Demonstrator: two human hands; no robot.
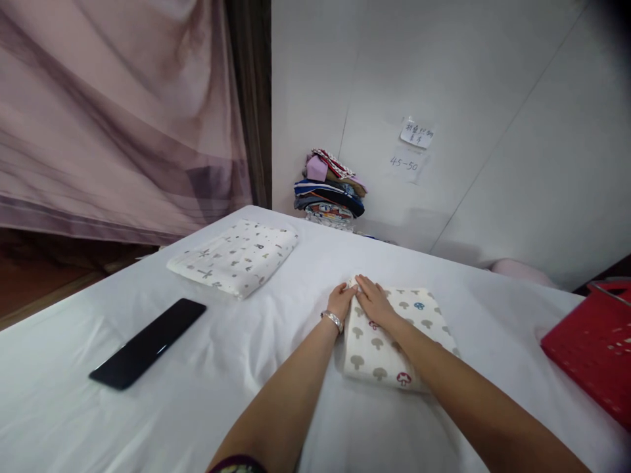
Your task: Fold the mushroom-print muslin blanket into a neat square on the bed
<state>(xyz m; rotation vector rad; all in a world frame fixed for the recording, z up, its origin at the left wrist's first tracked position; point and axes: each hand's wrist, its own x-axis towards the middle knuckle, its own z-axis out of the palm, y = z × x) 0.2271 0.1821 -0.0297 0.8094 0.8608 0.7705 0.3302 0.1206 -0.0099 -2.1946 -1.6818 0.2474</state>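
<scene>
A folded cream cloth (377, 358) with a print of beige, red and blue mushrooms lies on the white-covered table. My left hand (340, 303), with a silver bracelet at the wrist, holds its far left corner. The thumb is on top and the fingers are along the side edge. My right hand (374, 302) lies flat over the same corner, fingers stretched out and pressing on the cloth. Both hands nearly touch at the fingertips. The right forearm hides part of the cloth's middle.
Another folded white printed cloth (246, 253) lies at the far left of the table (236, 420). Nearer is a black flat slab (148, 343). A red basket (591, 348) stands at right. Behind are stacked fabrics (330, 190), paper notes (411, 148) and a pink curtain (123, 105).
</scene>
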